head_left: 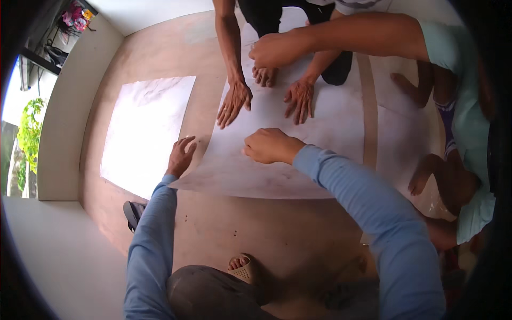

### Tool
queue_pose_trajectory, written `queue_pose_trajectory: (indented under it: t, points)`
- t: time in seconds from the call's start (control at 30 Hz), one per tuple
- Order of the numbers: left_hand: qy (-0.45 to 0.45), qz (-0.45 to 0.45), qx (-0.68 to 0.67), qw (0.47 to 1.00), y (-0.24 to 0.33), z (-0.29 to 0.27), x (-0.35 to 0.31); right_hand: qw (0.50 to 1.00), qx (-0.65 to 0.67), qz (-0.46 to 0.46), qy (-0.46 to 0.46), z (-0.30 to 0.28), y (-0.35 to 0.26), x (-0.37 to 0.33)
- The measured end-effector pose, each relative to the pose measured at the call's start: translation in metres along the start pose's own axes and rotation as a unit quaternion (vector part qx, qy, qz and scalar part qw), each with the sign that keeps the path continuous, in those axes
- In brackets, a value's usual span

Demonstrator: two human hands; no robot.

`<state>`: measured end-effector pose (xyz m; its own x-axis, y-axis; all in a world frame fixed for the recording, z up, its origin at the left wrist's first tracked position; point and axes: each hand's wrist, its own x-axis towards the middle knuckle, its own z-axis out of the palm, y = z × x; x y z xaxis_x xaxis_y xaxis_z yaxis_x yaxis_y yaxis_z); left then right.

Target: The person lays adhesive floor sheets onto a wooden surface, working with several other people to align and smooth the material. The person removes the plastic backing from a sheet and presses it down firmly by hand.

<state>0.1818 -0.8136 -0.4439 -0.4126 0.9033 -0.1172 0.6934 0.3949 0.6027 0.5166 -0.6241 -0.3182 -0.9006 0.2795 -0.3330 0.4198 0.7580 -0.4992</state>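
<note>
A large white sheet with faint marbled grey veining (256,178) lies before me, its near edge bowed and its near-left corner lifted off the floor. My left hand (182,156) is beside the sheet's left edge, fingers apart and holding nothing. Above the middle of the sheet is my right hand (271,145), its fingers curled closed; what they may hold is hidden. Across from me, a kneeling person's left-side hand (234,104) and right-side hand (300,101) rest flat on the same sheet. Another person's closed hand (282,49) reaches over it from the right.
A second marbled sheet (144,133) lies on the brown floor (213,229) at left, near a dark sandal (132,215). A low white wall (66,122) borders the left. My sandalled foot (244,268) shows below. A person in light green (472,154) crouches at right beside another pale sheet (397,138).
</note>
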Motion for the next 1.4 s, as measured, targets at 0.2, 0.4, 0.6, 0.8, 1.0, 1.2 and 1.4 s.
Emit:
queue_pose_trajectory:
  t: [0.2, 0.4, 0.6, 0.8, 1.0, 1.2, 1.4]
  points:
    - [0.103, 0.137, 0.135, 0.976, 0.003, 0.038, 0.003, 0.996, 0.012, -0.013, 0.088, 0.035, -0.003, 0.076]
    - [0.109, 0.101, 0.167, 0.975, -0.002, 0.045, -0.007, 0.965, 0.083, -0.016, 0.247, 0.067, -0.045, 0.147]
    - [0.099, 0.053, 0.16, 0.981, -0.006, 0.047, -0.004, 0.959, 0.039, -0.049, 0.276, 0.081, -0.047, 0.217]
    - [0.093, 0.051, 0.147, 0.984, -0.014, 0.047, 0.002, 0.917, -0.058, -0.161, 0.359, 0.054, -0.024, 0.289]
    - [0.092, 0.055, 0.119, 0.987, -0.012, 0.04, 0.006, 0.937, -0.137, 0.008, 0.321, 0.062, 0.093, 0.268]
    - [0.083, 0.043, 0.117, 0.989, -0.009, 0.042, 0.007, 0.946, -0.112, -0.013, 0.305, 0.054, 0.077, 0.286]
    - [0.078, 0.075, 0.092, 0.99, -0.007, 0.05, 0.012, 0.935, -0.157, 0.007, 0.318, 0.04, 0.132, 0.248]
